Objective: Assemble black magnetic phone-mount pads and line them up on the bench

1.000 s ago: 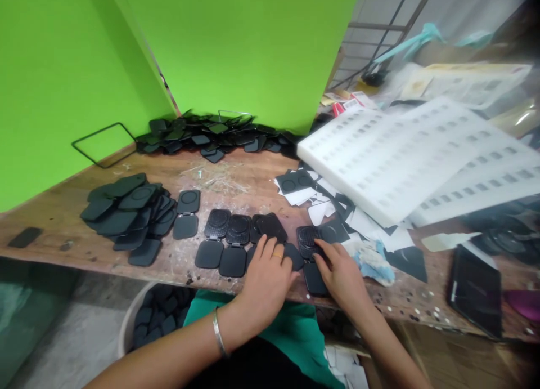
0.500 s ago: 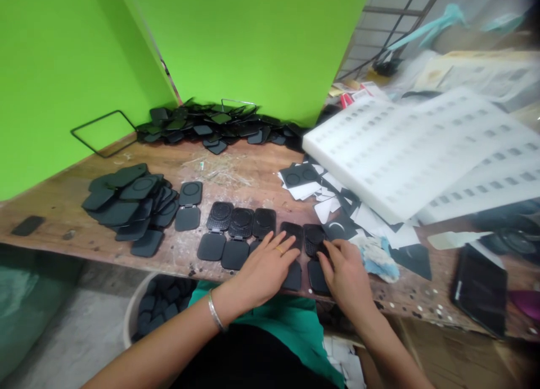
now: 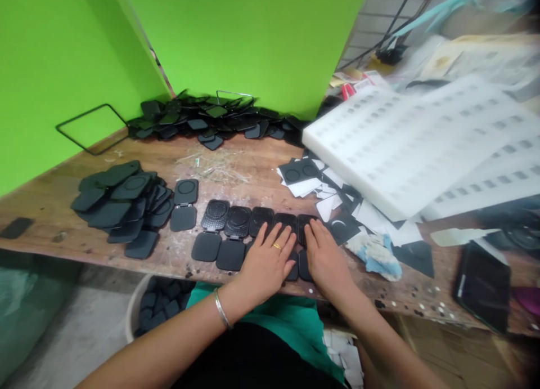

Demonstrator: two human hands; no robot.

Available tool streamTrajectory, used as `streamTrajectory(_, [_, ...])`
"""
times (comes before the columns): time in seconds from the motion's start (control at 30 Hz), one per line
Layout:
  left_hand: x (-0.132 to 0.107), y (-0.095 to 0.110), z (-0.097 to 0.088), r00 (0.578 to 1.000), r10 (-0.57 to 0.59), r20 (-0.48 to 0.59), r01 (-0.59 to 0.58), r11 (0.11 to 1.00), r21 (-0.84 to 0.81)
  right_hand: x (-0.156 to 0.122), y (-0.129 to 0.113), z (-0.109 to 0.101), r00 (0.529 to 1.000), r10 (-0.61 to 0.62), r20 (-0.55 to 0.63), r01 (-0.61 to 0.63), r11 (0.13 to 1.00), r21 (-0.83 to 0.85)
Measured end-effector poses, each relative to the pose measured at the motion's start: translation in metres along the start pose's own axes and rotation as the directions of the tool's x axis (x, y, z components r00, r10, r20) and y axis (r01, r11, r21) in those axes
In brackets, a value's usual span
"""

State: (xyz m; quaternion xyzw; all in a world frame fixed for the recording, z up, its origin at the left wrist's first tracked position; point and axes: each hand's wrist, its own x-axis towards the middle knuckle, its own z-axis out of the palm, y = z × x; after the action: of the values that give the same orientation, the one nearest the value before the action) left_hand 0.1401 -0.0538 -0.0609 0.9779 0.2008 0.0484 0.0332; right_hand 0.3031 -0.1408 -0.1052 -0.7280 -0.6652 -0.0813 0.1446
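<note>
Several black hinged square pads, perhaps folding chargers, lie unfolded side by side along the table's front edge; the leftmost hinged pad (image 3: 217,215) has a ringed upper half and a plain lower half. My left hand (image 3: 269,258) rests flat with fingers spread over the middle of this row. At the row's right end my right hand (image 3: 327,258) lies with fingers stretched out on the last hinged pad (image 3: 302,223). Both palms hide parts of the lower halves. Apart from the row, another unfolded pad (image 3: 184,205) lies to the left.
A heap of black pads (image 3: 112,203) sits at left, a longer black pile (image 3: 202,121) along the green wall. White foam trays (image 3: 405,152), paper scraps (image 3: 329,206), a stained cloth (image 3: 375,255) and a phone (image 3: 483,287) are at right. Below stands a bucket (image 3: 131,310) of black pieces.
My right hand has moved left and flattened onto the end pad, its fingers now stretched out. The right-hand pads sit closer to the others. My left hand has shifted slightly left.
</note>
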Motion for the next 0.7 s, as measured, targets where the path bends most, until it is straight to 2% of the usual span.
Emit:
streamTrajectory(0.13, [-0.001,-0.001,0.006,1.0,-0.012,-0.001,0.012,1.0,-0.022,0.003,-0.007,-0.003,0.997,0.011,0.078,-0.002,0.994,-0.106])
streamTrajectory(0.23, [-0.002,-0.002,0.007,1.0,-0.011,-0.006,0.011,0.996,-0.083,0.004,-0.005,-0.001,0.998,-0.016,0.06,0.023,0.993,-0.113])
streamTrajectory(0.4, [-0.001,-0.008,-0.01,0.998,-0.061,-0.024,0.05,0.944,-0.325,0.001,0.005,-0.002,0.993,-0.036,-0.112,0.038,0.999,0.023])
streamTrajectory(0.5, [0.001,-0.016,-0.029,0.975,-0.17,-0.145,0.07,0.848,-0.526,0.004,-0.004,-0.024,0.959,-0.022,-0.284,0.078,0.979,0.187])
streamTrajectory(0.57, [0.001,-0.019,-0.039,0.961,-0.22,-0.168,0.076,0.793,-0.604,0.01,-0.023,-0.051,0.924,-0.073,-0.377,0.192,0.937,0.29])
streamTrajectory(0.63, [-0.004,-0.016,-0.043,0.941,-0.323,-0.1,0.195,0.762,-0.618,0.017,-0.053,-0.08,0.874,-0.268,-0.405,0.412,0.851,0.326])
streamTrajectory(0.7, [-0.014,-0.005,-0.043,0.882,-0.47,-0.034,0.365,0.727,-0.582,0.023,-0.089,-0.103,0.761,-0.519,-0.39,0.631,0.731,0.259])
